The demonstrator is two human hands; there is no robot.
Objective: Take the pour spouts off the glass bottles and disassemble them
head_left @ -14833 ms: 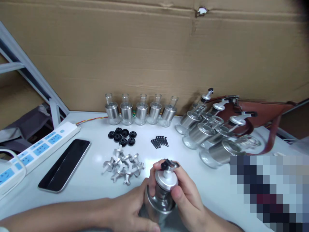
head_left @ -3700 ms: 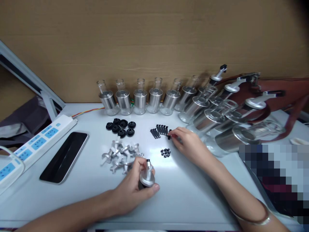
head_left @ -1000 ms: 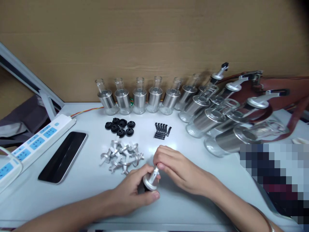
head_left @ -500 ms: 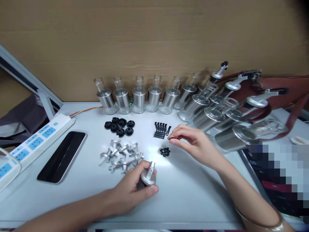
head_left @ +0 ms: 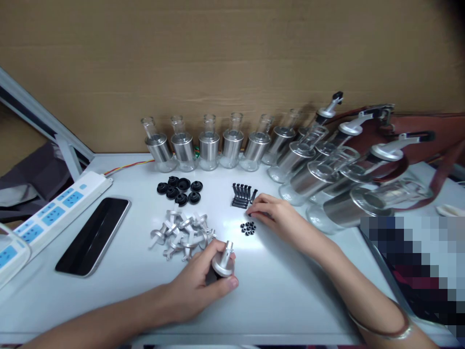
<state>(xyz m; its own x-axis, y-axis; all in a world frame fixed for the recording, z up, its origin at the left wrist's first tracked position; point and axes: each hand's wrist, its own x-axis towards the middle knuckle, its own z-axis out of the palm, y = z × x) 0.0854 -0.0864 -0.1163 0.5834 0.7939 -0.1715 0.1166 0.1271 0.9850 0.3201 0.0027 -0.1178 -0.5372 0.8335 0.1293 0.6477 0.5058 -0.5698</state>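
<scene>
Centrally, near the front of the table, we find the silver spout in the left hand. That hand is closed around its lower part, thumb on the near side, with something dark partly showing beneath the disc. The narrow tube tilts up past the fingers; we judge the grip kept low so that the tip stays free and faces the other hand.

Right hand: fingertips bunched together, just above the small black caps. We see a dark bit at the tips but cannot tell whether it is pinched or merely behind them.

Beyond lie the black levers, some side by side, some stacked crosswise; to their left, the black stoppers, with a heap of silver pieces below. Sorting by kind, we suppose, keeps each sort within easy reach.

Farther out, steel-sleeved bottles stand along the cardboard, probably there to leave the front for handwork. Bottles at right carry silver pourers, beside a brown bag. Phone and power strip sit leftward, aside.
</scene>
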